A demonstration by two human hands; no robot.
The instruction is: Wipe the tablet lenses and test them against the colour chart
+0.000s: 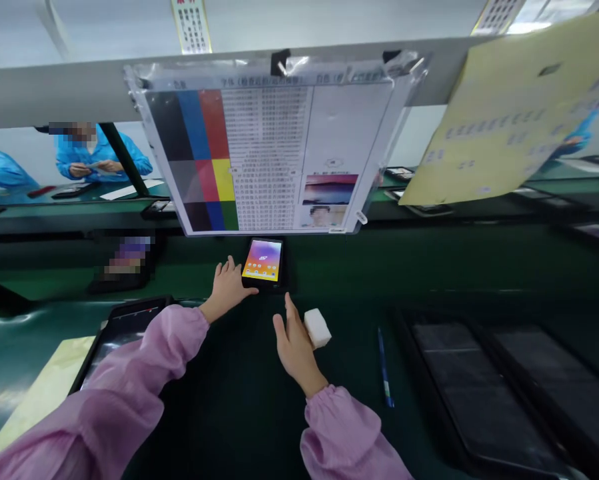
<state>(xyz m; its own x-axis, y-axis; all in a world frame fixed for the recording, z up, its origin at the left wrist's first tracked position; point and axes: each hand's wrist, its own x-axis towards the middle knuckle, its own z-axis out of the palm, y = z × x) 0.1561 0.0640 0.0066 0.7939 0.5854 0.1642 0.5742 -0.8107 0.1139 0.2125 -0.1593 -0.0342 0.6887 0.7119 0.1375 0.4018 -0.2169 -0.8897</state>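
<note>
A lit phone (pixel 262 261) with an orange and purple screen lies on the dark green bench (pixel 429 267). My left hand (pixel 228 287) rests at the phone's left edge, fingers spread and touching its lower left corner. My right hand (pixel 294 343) hovers just below the phone, index finger stretched toward it, with a white sponge block (pixel 318 328) held against its far side. Both arms wear pink sleeves.
A colour test chart (pixel 274 150) in a plastic sleeve hangs above the phone, a yellow sheet (pixel 519 113) to its right. Dark trays (pixel 504 387) lie at right, a blue pen (pixel 384 367) beside them, a tablet (pixel 119 333) at left. A person in blue (pixel 96 157) works opposite.
</note>
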